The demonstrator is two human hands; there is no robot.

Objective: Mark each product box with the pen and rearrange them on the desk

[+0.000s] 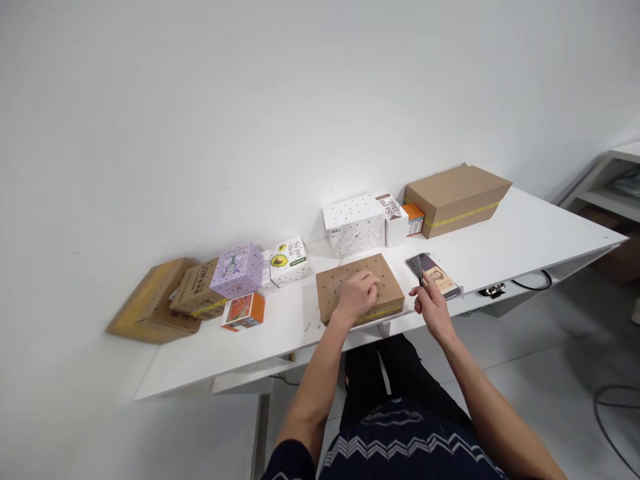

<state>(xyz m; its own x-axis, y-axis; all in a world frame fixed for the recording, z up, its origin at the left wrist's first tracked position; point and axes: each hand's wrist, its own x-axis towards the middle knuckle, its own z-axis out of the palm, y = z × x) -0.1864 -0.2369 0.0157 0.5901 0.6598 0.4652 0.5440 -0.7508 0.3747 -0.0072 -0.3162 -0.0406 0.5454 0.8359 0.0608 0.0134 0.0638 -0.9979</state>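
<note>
A brown cardboard box with dark spots over its top and a yellow strip along its side lies near the table's front edge. On its top rests my left hand, fingers curled; whatever they pinch, if anything, is hidden or too small to name. To the right of the box, my right hand is closed around a slim dark pen-like tool, its thin end pointing up and away from me. Just beyond that hand a smartphone lies on the table, with a picture of a face on its surface.
Along the wall on the white table stand a large cardboard box, white spotted boxes and a small orange box. Leftward are an avocado-print box, a lilac box, an orange-and-white box and brown cartons.
</note>
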